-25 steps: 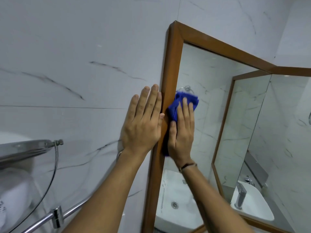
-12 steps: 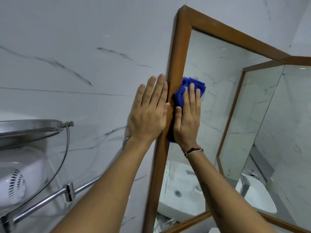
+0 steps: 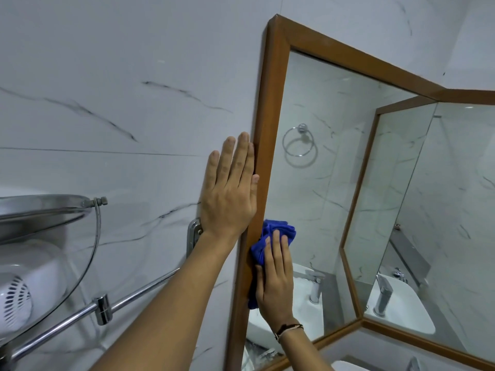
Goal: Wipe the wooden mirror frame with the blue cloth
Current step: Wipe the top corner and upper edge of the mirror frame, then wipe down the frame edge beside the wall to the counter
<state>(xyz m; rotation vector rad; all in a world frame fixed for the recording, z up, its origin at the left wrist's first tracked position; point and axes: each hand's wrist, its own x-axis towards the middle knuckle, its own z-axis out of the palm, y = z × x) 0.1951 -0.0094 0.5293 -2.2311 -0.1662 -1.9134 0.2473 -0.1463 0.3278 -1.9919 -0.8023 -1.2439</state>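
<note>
The wooden mirror frame [image 3: 272, 108] runs down the middle of the head view, its top rail slanting off to the right. My left hand [image 3: 229, 191] lies flat on the marble wall, fingers straight, its thumb edge touching the frame's outer side. Lower down, my right hand [image 3: 276, 279] presses the bunched blue cloth [image 3: 270, 236] against the frame's left upright and the edge of the glass. Part of the cloth is hidden under my palm.
A glass corner shelf with a metal rim [image 3: 48, 207] and a chrome rail [image 3: 101, 303] jut from the wall at left, with a white appliance [image 3: 24, 285] beneath. The mirror reflects a towel ring [image 3: 300, 143], a white basin [image 3: 305, 314] and a tap. A second framed mirror [image 3: 396, 341] meets this one in the corner.
My right hand has slid the blue cloth down the left upright, from beside my left hand's fingers to below its wrist. My left hand has stayed flat on the wall.
</note>
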